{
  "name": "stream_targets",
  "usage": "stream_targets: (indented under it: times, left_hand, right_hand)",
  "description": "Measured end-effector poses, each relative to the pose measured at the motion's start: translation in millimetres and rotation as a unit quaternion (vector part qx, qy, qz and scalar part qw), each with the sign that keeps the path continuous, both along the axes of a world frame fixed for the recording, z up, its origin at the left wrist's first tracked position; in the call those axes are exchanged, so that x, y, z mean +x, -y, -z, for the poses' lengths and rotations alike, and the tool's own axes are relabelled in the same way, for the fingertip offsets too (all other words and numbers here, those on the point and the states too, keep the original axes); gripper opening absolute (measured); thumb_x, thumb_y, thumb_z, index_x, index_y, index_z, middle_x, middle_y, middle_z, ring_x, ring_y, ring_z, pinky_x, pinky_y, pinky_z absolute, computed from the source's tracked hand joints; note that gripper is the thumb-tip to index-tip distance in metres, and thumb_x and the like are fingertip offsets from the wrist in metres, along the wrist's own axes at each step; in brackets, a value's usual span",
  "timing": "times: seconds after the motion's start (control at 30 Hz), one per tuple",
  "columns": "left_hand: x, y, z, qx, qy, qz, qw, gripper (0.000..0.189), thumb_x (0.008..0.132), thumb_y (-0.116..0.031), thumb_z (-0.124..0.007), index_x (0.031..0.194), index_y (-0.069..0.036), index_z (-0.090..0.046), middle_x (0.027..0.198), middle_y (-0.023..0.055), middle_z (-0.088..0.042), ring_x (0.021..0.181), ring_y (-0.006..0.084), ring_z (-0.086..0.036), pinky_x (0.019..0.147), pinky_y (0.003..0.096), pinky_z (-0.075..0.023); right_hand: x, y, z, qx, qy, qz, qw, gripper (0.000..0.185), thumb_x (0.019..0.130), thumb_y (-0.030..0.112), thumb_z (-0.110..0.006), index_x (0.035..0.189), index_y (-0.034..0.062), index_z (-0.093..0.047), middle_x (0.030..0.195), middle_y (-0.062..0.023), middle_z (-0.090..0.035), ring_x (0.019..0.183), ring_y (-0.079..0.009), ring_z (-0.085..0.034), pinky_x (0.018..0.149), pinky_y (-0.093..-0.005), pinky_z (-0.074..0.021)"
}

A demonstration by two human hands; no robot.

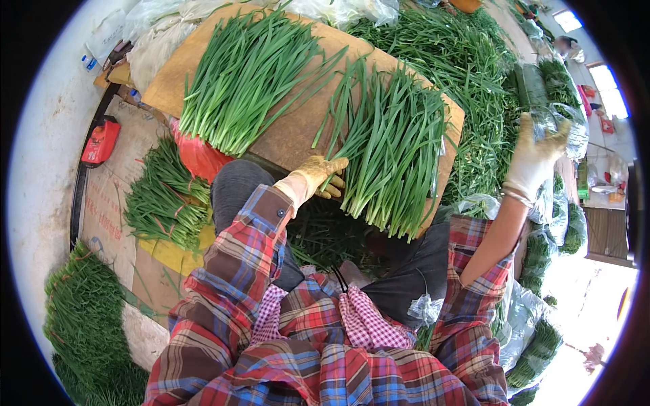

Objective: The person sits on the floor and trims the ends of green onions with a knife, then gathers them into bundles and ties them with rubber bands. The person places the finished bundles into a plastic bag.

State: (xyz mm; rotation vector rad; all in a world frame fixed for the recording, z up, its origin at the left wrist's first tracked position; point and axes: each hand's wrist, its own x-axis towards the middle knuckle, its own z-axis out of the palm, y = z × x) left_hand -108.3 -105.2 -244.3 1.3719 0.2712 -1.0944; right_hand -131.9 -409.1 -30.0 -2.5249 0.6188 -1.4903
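My left hand (325,177), in a yellowed work glove, is at the near edge of a wooden board (284,137). Its thumb and fingers pinch a few green stalks, which look like garlic chives, beside the right-hand pile. That loose pile of chives (396,152) lies on the board with its pale cut ends towards me. Another pile of chives (249,81) lies on the board's left part. My right hand (541,147), also gloved, is raised to the right of the board with its fingers spread and nothing in it.
A large heap of loose greens (457,66) lies behind and right of the board. Tied bundles (172,198) rest on the left floor, with a bigger stack (91,309) nearer me. Plastic-wrapped bundles (533,350) line the right. A red container (100,142) stands far left.
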Motion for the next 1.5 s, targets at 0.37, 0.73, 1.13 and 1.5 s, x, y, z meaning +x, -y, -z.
stream_targets:
  times: [0.37,0.73,1.13,1.5]
  left_hand:
    - [2,-5,-2,-0.066,-0.062,-0.044,0.995,0.058,0.096,-0.057,-0.034,0.106,-0.006,-0.059,0.089,0.0121,-0.067,0.063,0.0262,-0.065,0.059,0.038,-0.0537]
    - [-9,-6,0,-0.122,0.038,-0.004,0.992,0.028,0.095,-0.03,-0.052,0.113,-0.01,-0.059,0.09,0.0073,-0.066,0.075,0.022,-0.065,0.067,0.0333,-0.0531]
    - [-12,3,7,-0.149,0.044,-0.043,0.987,0.026,0.093,-0.022,-0.056,0.115,-0.008,-0.056,0.086,0.0061,-0.065,0.073,0.0178,-0.064,0.06,0.0307,-0.0518]
    - [-13,10,11,-0.133,0.024,-0.052,0.989,0.027,0.094,-0.026,-0.053,0.111,-0.006,-0.056,0.086,0.008,-0.064,0.07,0.0214,-0.066,0.06,0.0316,-0.0544]
  right_hand:
    - [-31,-158,148,0.183,-0.383,-0.308,0.852,0.02,0.085,0.026,-0.06,0.087,0.0069,-0.067,0.07,-0.0143,-0.063,0.07,-0.0332,-0.064,0.063,-0.0408,-0.0503]
    - [-3,-169,144,0.231,-0.464,-0.188,0.834,0.041,0.082,0.046,-0.065,0.086,0.0061,-0.062,0.069,-0.0145,-0.063,0.071,-0.032,-0.063,0.069,-0.0386,-0.0482]
    - [-2,-152,168,0.325,-0.466,-0.221,0.793,0.034,0.083,0.038,-0.064,0.087,0.0041,-0.063,0.069,-0.01,-0.063,0.065,-0.0223,-0.061,0.066,-0.0329,-0.0475]
    - [-20,-152,183,0.329,-0.404,-0.233,0.821,0.02,0.086,0.021,-0.063,0.091,0.0029,-0.056,0.067,-0.0086,-0.06,0.057,-0.0172,-0.06,0.056,-0.0317,-0.0483]
